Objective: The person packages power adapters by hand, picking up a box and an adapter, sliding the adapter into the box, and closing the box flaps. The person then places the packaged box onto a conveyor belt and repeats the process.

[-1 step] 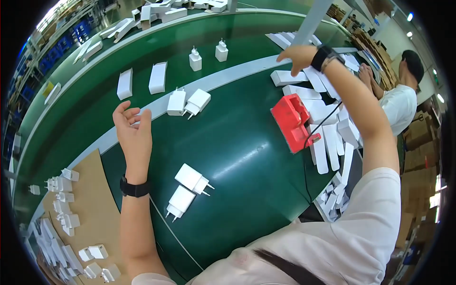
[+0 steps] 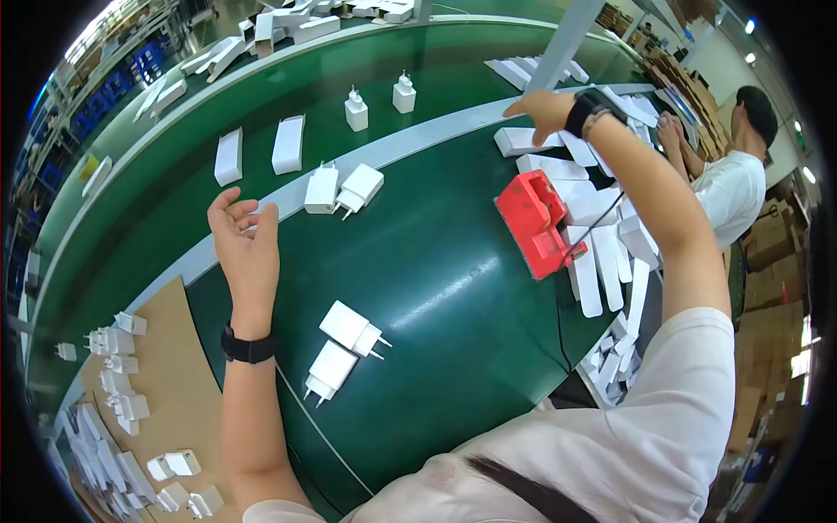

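My left hand (image 2: 247, 240) is raised over the bench's left side, fingers loosely curled and apart, with nothing in it. Beyond its fingertips, two white boxes (image 2: 289, 145) stand on the green belt. My right hand (image 2: 542, 113) reaches to the far right, thumb and fingers spread, just over a white box (image 2: 523, 140) at the edge of a pile; whether it touches the box I cannot tell. Two white plug chargers (image 2: 359, 190) lie between my hands at the grey rail. Nearer to me, another pair of white chargers (image 2: 347, 326) rests on the green mat.
A red fixture (image 2: 532, 228) with a black cable sits beside the pile of white boxes (image 2: 586, 270). Two chargers (image 2: 357, 112) stand on the belt. More chargers (image 2: 118, 362) line a brown board (image 2: 170, 375) at left. A grey post (image 2: 567, 44) rises behind my right hand; a co-worker (image 2: 737, 183) is at far right.
My right hand has dropped very slightly toward the white boxes. My left hand and the chargers stay where they were.
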A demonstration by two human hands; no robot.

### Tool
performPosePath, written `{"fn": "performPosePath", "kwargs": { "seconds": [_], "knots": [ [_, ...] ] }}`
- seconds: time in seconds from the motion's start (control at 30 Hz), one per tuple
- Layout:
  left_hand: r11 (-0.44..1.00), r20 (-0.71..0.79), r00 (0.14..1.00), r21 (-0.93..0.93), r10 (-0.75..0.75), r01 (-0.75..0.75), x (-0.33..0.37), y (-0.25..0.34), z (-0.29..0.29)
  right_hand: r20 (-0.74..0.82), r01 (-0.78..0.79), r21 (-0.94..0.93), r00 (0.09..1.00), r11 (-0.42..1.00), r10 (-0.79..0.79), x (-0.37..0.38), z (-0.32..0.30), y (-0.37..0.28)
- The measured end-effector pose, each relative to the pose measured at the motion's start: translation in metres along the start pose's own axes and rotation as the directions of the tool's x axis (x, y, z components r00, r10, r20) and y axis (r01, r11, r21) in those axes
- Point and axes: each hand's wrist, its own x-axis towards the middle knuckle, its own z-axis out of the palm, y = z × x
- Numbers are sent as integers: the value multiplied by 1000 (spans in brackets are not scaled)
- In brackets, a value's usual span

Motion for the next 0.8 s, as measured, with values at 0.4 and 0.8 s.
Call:
{"fn": "performPosePath", "kwargs": {
  "seconds": [0.4,0.8],
  "knots": [
    [680,597,718,-360,-359,639,-7,36,28,-460,262,172,874,950,-158,28,-39,-109],
    [878,273,895,-234,-353,417,4,15,7,-614,381,-224,659,897,-434,134,-63,-177]
  ]
}}
